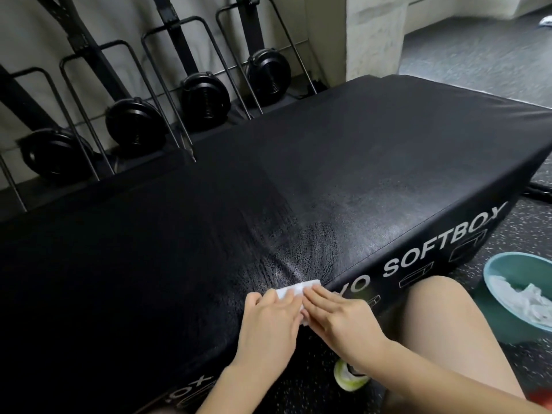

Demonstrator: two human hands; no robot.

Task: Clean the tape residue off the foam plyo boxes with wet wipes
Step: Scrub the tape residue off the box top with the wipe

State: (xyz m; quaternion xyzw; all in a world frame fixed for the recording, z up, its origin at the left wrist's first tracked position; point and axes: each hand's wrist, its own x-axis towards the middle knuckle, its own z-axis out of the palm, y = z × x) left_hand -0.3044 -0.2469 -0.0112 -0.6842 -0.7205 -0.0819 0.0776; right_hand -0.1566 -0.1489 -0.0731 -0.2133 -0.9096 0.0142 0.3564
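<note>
fingers (286, 303) of our left hand (268, 321) and right hand (337, 315) lie straight, pressing white wet wipe (298, 289) onto black plyo softbox (328, 174) near its front edge; teal basin (495, 282) of used wipes sits at right.

We see the plyo box (343, 162) covered in black grained vinyl, matt where dry and glossy with streaks where wet. The wipe (294, 289) looks like soft white cloth, the bowl (493, 273) smooth teal plastic, the floor (525, 234) speckled rubber.
</note>
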